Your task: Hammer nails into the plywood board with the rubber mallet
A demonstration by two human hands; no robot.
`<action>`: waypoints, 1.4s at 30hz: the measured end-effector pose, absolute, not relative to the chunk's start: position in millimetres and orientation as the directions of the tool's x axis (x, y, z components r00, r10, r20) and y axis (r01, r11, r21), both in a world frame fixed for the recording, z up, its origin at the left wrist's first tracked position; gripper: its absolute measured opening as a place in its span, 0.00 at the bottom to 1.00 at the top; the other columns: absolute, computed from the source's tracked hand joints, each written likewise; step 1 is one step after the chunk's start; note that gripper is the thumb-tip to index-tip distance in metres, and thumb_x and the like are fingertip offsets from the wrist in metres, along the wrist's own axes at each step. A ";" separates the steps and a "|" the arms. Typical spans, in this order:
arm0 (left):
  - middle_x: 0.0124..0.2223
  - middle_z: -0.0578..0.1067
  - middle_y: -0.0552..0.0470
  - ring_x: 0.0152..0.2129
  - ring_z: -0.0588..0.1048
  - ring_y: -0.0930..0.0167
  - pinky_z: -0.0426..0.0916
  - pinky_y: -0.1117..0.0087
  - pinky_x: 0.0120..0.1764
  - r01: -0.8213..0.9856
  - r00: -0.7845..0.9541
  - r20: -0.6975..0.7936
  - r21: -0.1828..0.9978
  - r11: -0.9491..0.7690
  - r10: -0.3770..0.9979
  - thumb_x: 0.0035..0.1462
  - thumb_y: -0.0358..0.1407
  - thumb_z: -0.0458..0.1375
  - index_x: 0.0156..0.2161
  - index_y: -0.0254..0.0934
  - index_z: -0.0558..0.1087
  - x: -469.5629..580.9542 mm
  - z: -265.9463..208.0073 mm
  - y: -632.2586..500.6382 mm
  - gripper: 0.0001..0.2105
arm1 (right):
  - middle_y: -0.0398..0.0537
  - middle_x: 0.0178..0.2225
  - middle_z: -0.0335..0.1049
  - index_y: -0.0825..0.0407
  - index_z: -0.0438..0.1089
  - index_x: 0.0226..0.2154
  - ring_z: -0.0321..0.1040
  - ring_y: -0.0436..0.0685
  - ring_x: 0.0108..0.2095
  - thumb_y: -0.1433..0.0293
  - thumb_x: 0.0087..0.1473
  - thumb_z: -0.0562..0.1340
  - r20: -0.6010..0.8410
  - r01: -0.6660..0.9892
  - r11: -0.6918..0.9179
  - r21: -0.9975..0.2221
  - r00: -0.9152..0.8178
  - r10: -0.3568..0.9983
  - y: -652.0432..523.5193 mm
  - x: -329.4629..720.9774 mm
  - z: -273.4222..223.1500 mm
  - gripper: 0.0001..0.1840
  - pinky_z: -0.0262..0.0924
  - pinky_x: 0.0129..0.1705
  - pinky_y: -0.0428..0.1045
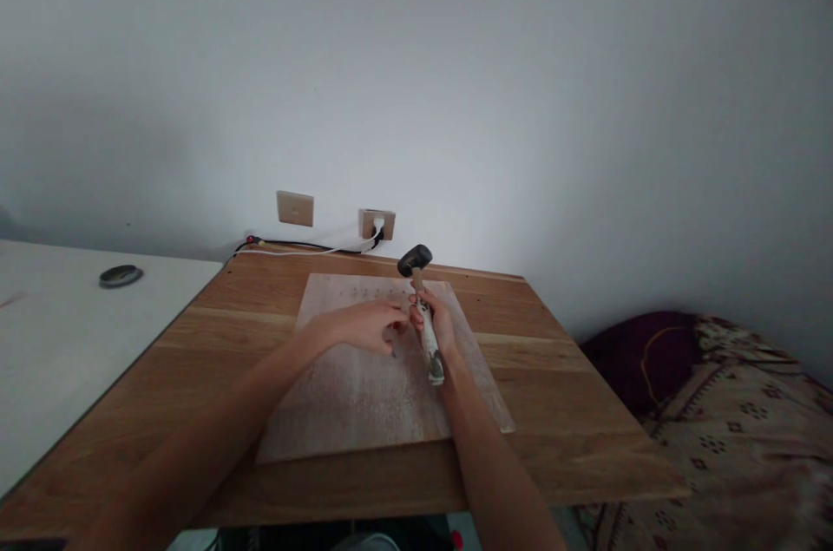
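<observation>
My right hand [437, 318] is wrapped around the handle of a mallet [415, 260]. The mallet has a black head, pointing away from me, and a worn, whitish lower handle that runs back over my wrist. Beside it, my left hand [374, 326] is closed with its fingers curled, its fingertips close to the right hand's fingers. What it holds, if anything, is too small to make out. Both hands are over a pale, scuffed wooden board [364, 412]. Along the board's far edge runs a row of several small dark marks or nails [377, 291].
The board lies on a brown wooden table [573, 438] against a wall. Cables [305, 248] run along its back edge to a wall socket [386, 226]. A dark round dish [121, 276] rests on the white surface [52, 334] at left. Patterned fabric [722, 438] lies at right.
</observation>
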State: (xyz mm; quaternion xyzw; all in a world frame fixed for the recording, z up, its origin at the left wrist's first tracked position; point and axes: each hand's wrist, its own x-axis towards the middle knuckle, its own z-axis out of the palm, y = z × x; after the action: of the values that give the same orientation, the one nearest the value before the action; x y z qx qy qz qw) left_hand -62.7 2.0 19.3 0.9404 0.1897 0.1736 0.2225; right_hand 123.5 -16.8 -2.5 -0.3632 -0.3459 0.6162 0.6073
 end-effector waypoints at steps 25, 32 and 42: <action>0.37 0.83 0.48 0.36 0.80 0.64 0.73 0.64 0.45 0.443 0.432 0.300 0.751 -0.489 0.851 0.50 0.43 0.61 0.36 0.38 0.79 -163.0 -30.6 83.3 0.12 | 0.37 0.23 0.67 0.50 0.68 0.33 0.51 0.45 0.13 0.62 0.42 0.67 -0.029 -0.402 -0.031 -0.915 -0.012 1.000 -20.1 112.2 -4.4 0.15 0.45 0.12 0.44; 0.33 0.82 0.50 0.31 0.78 0.67 0.72 0.67 0.40 0.468 0.457 0.291 0.725 -0.505 0.841 0.50 0.41 0.61 0.34 0.38 0.79 -164.4 -30.9 80.9 0.10 | 0.38 0.21 0.66 0.49 0.68 0.30 0.52 0.46 0.13 0.59 0.40 0.69 -0.001 -0.361 0.000 -0.933 0.004 1.000 -23.7 109.0 -2.4 0.16 0.45 0.12 0.44; 0.35 0.83 0.49 0.33 0.80 0.64 0.73 0.64 0.41 0.425 0.405 0.287 0.782 -0.456 0.868 0.48 0.44 0.65 0.43 0.38 0.76 -164.5 -38.3 83.5 0.18 | 0.39 0.24 0.70 0.50 0.68 0.30 0.56 0.45 0.13 0.60 0.44 0.68 -0.004 -0.298 -0.040 -0.954 -0.121 0.993 -35.2 74.9 1.9 0.14 0.50 0.10 0.44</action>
State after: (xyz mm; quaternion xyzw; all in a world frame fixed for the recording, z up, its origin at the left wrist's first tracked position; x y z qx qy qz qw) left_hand -164.5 83.5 -38.3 0.7770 0.4163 0.3527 0.3141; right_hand 74.9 -35.2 1.9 -0.3934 -0.4416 0.6044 0.5338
